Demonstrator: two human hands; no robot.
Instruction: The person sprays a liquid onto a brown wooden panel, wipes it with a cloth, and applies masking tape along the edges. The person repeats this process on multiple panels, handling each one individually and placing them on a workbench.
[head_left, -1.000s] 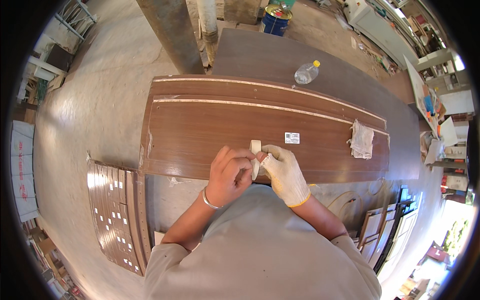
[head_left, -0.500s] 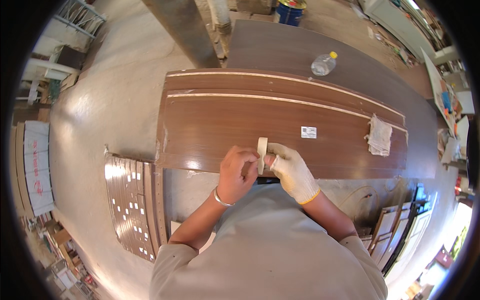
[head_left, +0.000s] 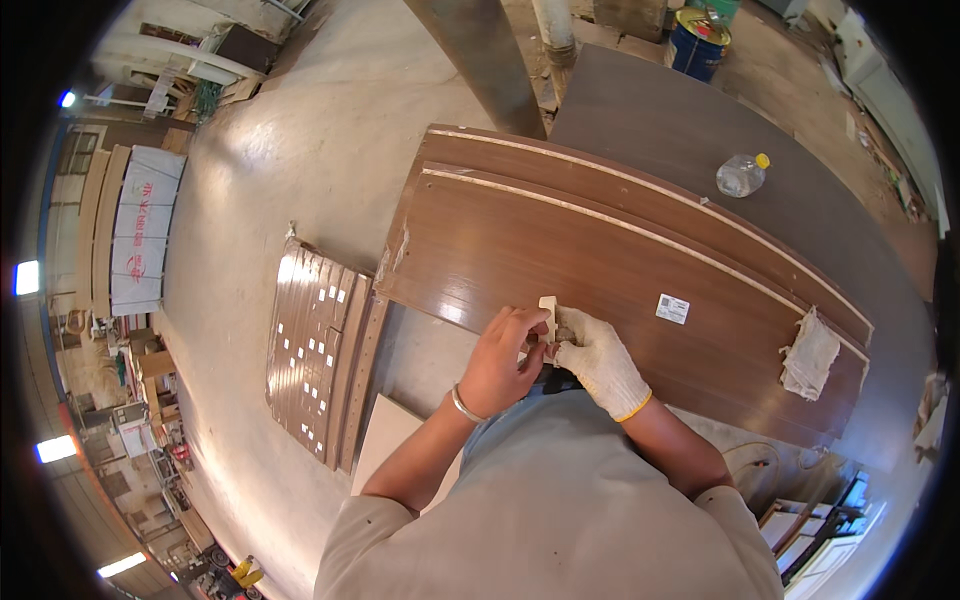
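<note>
Item: small pale strip (head_left: 547, 312), upright, at near edge of brown wood panel (head_left: 560, 260); your left hand (head_left: 500, 355), bare w/ wrist bangle, fingers pinched on strip; your right hand (head_left: 603, 362), gloved, fingers closed on strip's lower part; hands touching. On panel: white sticker (head_left: 673, 309) right of hands; folded rag (head_left: 810, 353) far right. Containers: clear plastic bottle (head_left: 741, 175), yellow cap, lying on dark board (head_left: 700, 130), contents can't tell; blue-yellow can (head_left: 699, 42) beyond, contents unseen. Slatted panels (head_left: 315, 350) on floor, left.

Beige shirt, silver bracelet (head_left: 464, 405), white knit glove (head_left: 603, 363) with yellow cuff.
</note>
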